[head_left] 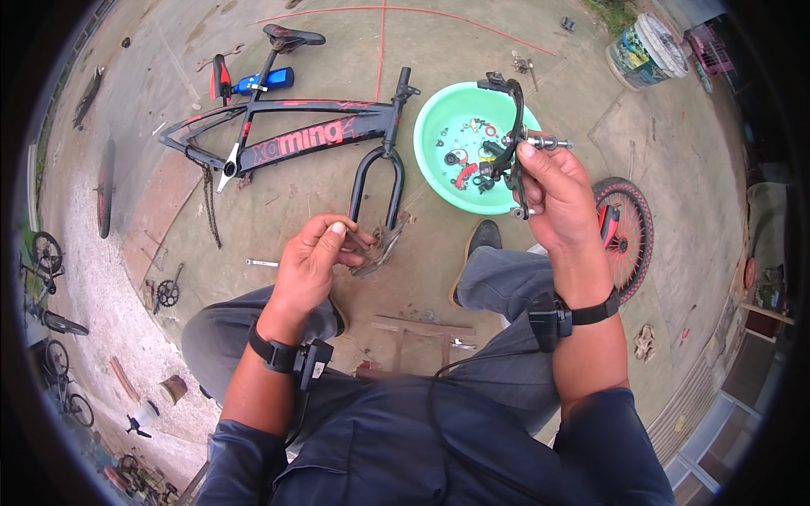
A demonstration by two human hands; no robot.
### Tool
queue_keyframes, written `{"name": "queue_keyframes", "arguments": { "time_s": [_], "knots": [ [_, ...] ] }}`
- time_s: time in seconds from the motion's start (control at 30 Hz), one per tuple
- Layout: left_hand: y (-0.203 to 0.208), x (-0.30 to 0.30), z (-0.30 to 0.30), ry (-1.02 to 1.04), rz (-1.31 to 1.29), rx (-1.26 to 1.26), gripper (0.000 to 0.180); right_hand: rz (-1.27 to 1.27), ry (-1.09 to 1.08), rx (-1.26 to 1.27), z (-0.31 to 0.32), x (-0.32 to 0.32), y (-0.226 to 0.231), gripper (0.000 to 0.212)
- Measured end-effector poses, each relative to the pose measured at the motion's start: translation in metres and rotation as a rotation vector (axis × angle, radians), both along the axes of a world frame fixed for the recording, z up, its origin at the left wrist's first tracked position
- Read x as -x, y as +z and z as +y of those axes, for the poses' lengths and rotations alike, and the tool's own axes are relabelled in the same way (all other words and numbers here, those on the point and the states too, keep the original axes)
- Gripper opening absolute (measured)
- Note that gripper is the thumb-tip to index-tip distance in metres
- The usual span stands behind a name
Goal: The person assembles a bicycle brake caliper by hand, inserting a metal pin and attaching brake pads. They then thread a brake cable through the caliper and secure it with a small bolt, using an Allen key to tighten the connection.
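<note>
My right hand (553, 190) is closed around a black bicycle brake caliper (512, 105), raised over the right side of a mint-green basin (429, 181). A silver bolt (548, 142) sticks out sideways from the caliper above my thumb. In the basin lie small loose parts, among them a red piece (465, 175). My left hand (312, 257) pinches a dirty grey-brown rag (384, 251), its loose end hanging beside the fork's lower legs. Beyond it, a black and red bicycle frame (321, 139) lies on the ground with fork and saddle (291, 38) attached.
A spoked wheel (624, 240) with a dark tyre lies at right. A chain (209, 207), a crankset (169, 291) and a wrench (262, 263) rest on the concrete at left. Near my feet is a wooden piece (422, 327). A bucket (645, 55) stands far right.
</note>
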State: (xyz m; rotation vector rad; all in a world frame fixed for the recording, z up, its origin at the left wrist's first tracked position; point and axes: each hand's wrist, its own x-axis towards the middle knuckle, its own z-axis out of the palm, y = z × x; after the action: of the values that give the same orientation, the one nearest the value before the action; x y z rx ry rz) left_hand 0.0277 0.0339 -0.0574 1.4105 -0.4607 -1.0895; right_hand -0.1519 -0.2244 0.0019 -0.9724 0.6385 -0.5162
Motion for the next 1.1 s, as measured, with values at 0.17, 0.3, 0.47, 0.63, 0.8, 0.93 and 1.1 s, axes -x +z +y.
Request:
{"name": "queue_keyframes", "arguments": {
  "time_s": [0.17,0.3,0.47,0.63,0.8,0.93,1.1],
  "knots": [
    [-0.0030,0.0021,-0.0019,-0.003,0.011,0.010,0.026,-0.025,0.087,-0.030,-0.0016,0.0000,-0.0008,0.008],
    [-0.0057,0.0036,-0.0027,-0.008,0.009,0.004,0.026,-0.055,0.075,-0.030,0.0001,-0.0002,-0.0010,0.008],
    [-0.0068,0.0032,-0.0016,0.009,0.021,0.037,0.026,-0.051,0.080,-0.019,0.0018,-0.0012,-0.0007,0.008],
    [-0.0050,0.0040,-0.0035,0.022,0.014,0.011,0.025,-0.020,0.108,0.009,0.0021,-0.0019,-0.0022,0.011],
    [-0.0016,0.0044,-0.0046,0.040,0.066,0.027,0.025,-0.009,0.113,0.004,0.0034,-0.0022,-0.0050,0.010],
    [0.0001,0.0040,-0.0053,0.053,0.096,0.044,0.024,-0.014,0.134,0.019,0.0020,-0.0020,-0.0062,0.010],
    [0.0008,0.0029,-0.0053,0.049,0.101,0.040,0.024,-0.008,0.125,0.016,0.0026,-0.0019,-0.0069,0.009]
  ]
}}
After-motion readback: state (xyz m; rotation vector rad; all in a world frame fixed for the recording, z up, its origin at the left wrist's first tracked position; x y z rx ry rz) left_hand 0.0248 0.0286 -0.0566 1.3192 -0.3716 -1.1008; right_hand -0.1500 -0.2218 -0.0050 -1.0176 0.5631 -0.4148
